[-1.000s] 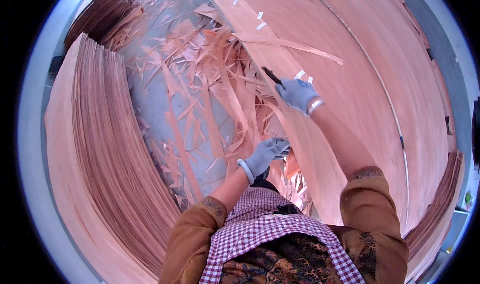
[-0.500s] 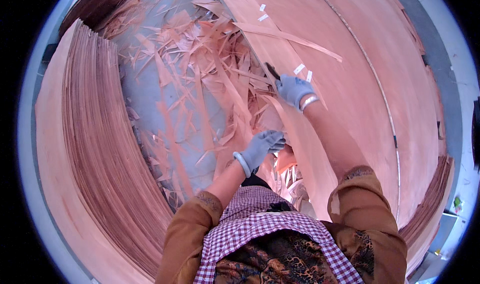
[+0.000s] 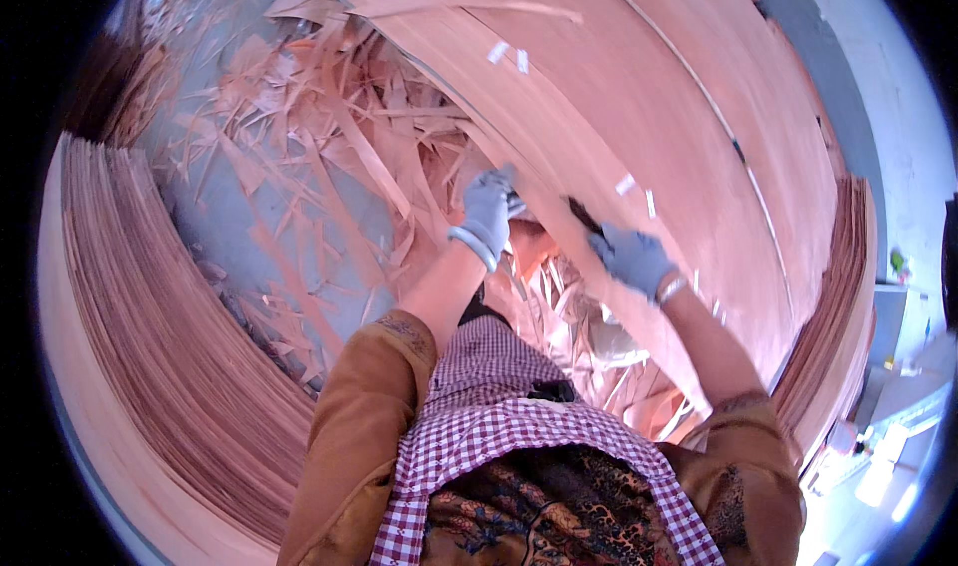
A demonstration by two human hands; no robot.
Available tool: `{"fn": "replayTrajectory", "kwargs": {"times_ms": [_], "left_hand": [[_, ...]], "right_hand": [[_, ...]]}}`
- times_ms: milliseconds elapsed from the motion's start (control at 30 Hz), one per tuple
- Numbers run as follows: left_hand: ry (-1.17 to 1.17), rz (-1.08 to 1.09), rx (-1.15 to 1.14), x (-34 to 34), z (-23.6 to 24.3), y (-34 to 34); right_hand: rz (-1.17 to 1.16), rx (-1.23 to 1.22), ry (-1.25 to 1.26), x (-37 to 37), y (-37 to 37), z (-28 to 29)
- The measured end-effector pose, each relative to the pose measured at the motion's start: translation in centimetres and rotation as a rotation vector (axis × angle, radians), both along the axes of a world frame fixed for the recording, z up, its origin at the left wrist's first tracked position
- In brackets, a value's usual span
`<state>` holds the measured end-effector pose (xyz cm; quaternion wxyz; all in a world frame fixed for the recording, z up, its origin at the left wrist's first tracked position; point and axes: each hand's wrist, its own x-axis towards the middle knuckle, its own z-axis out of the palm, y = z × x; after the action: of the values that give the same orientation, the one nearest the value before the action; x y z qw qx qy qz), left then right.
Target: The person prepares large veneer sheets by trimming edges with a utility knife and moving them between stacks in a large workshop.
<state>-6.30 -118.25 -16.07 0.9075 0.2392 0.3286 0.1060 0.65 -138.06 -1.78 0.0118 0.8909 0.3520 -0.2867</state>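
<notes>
A wide sheet of pinkish wood veneer [image 3: 689, 167] lies on the right, with small white tape pieces on it. My left hand [image 3: 487, 209], in a grey-blue glove, is at the sheet's left edge, fingers curled over it; the fingertips are partly blurred. Farther right, my right hand [image 3: 636, 259], gloved alike, is closed round a dark, slim, knife-like tool [image 3: 584, 214]. The tool's tip points up and left, over the veneer near that edge. Most of its handle is hidden in the glove.
Torn veneer strips [image 3: 349, 137] litter the grey floor [image 3: 235, 227] ahead and under the sheet's edge. A tall veneer stack [image 3: 160, 316] curves along my left; another stack [image 3: 833, 296] stands right. A long thin rod [image 3: 699, 85] lies across the sheet.
My right hand has come nearer with the tool, down along the sheet's edge. My left hand has moved forward to that edge. The whole view has also turned.
</notes>
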Motion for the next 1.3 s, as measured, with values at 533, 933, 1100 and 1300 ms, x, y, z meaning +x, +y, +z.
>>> {"fn": "replayTrajectory", "kwargs": {"times_ms": [533, 933, 1100, 1300], "left_hand": [[0.025, 0.143, 0.24, -3.8, 1.9, -9.1], [0.049, 0.03, 0.314, -9.6, 3.7, -30.5], [0.138, 0.133, 0.277, -9.0, 3.6, -31.5], [0.16, -0.31, 0.202, -8.9, 5.5, -38.9]], "right_hand": [[-0.029, -0.14, -0.016, -6.0, -14.1, 0.7], [0.104, 0.124, -0.003, -5.3, -23.1, -1.5], [0.013, 0.054, -0.02, -8.8, -32.7, -1.2], [-0.042, 0.01, 0.127, -7.8, -40.4, -1.0]]}}
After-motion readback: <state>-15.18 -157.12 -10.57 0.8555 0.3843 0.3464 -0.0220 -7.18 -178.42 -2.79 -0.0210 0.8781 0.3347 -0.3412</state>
